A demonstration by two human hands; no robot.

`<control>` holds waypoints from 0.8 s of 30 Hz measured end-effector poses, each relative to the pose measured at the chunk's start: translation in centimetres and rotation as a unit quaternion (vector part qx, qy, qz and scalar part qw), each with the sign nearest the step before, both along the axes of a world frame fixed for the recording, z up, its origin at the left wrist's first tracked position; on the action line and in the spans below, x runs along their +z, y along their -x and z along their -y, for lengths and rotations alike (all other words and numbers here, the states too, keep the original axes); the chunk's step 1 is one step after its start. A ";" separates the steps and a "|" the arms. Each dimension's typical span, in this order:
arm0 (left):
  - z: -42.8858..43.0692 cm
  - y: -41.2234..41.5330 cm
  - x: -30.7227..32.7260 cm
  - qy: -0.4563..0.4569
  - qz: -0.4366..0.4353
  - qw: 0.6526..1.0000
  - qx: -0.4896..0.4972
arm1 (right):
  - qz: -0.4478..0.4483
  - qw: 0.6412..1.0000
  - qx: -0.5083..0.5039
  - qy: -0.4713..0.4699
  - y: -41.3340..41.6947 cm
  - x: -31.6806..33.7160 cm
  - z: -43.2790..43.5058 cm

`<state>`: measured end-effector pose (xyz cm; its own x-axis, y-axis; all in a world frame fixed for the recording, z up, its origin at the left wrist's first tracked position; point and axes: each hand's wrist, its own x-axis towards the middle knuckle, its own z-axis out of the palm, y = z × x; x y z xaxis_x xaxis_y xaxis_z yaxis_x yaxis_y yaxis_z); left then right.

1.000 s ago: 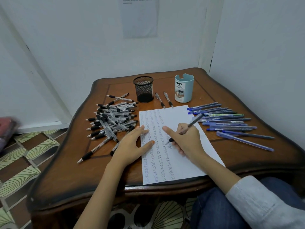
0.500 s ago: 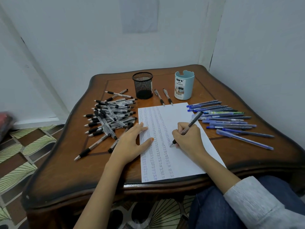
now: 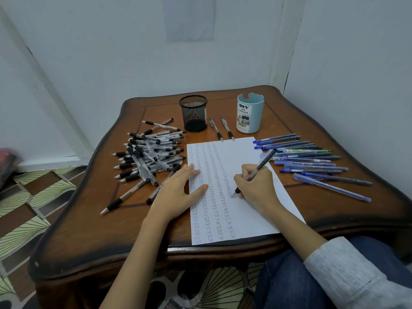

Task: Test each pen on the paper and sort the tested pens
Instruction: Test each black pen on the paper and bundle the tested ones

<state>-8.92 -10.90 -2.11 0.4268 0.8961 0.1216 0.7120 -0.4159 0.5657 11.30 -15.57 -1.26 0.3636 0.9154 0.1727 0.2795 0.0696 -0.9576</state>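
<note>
On the wooden tabletop (image 3: 334,208) lies the white paper (image 3: 245,152), a heap of black-grip pens (image 3: 149,157) at its 9 o'clock, blue pens (image 3: 312,161) at its 3 o'clock. The left hand (image 3: 176,192) presses flat, fingers spread, on the paper's 9 o'clock edge; the right hand (image 3: 256,188) grips a grey pen (image 3: 264,161), tip on the paper

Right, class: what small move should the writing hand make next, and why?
Probably drag the pen through one short test mark. The right hand grips it with the tip touching the paper beside the columns of marks, and the left hand lies flat on the paper's left edge, steadying it.
</note>
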 end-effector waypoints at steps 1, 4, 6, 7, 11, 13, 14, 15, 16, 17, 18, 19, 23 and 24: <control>0.0 0.0 0.0 -0.001 -0.001 1.000 0.000 | 0.005 1.000 -0.002 -0.001 0.0 0.0 0.0; 0.1 -0.1 0.1 -0.006 0.001 1.000 -0.002 | 0.004 1.000 -0.004 -0.004 -0.1 -0.1 0.0; 0.1 -0.1 0.1 -0.008 0.005 1.000 -0.001 | 0.000 1.000 -0.002 -0.002 0.0 -0.2 -0.1; 0.1 0.0 0.1 -0.008 0.006 1.000 -0.001 | -0.001 1.000 -0.003 -0.003 -0.1 -0.2 -0.1; 0.0 0.0 0.0 -0.003 0.003 1.000 -0.001 | -0.007 1.000 -0.006 -0.013 0.0 -0.2 -0.1; 0.0 -0.1 0.0 -0.003 0.004 1.000 -0.001 | -0.014 1.000 0.001 -0.009 0.0 -0.3 -0.1; 0.0 -0.1 0.0 -0.002 0.004 1.000 -0.001 | -0.019 1.000 0.003 -0.008 -0.1 -0.3 0.0; 0.0 -0.1 0.0 -0.001 0.005 1.000 -0.002 | -0.022 1.000 0.002 -0.009 -0.1 -0.3 0.0; 0.0 -0.1 0.0 0.000 0.007 1.000 -0.003 | -0.024 1.000 -0.001 -0.010 -0.1 -0.4 -0.1; 0.0 0.0 0.0 0.000 0.008 1.000 -0.002 | -0.026 1.000 -0.005 -0.011 -0.2 -0.4 -0.1; 0.0 0.0 0.0 0.001 0.008 1.000 -0.002 | -0.027 1.000 -0.009 -0.013 -0.2 -0.5 -0.2; 0.0 0.0 0.0 0.000 0.008 1.000 -0.001 | -0.025 1.000 -0.011 -0.014 -0.2 -0.5 -0.2; 0.1 -0.1 0.1 0.001 0.006 1.000 0.001 | -0.019 1.000 0.002 -0.005 -0.2 -0.4 -0.2; 0.1 -0.1 0.1 0.000 0.007 1.000 0.001 | -0.019 1.000 0.002 -0.003 -0.2 -0.4 -0.2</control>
<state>-8.82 -11.02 -2.04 0.4241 0.8966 0.1273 0.7051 -0.4152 0.5749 11.48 -15.41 -1.67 0.3665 0.9156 0.1653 0.2431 0.0772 -0.9669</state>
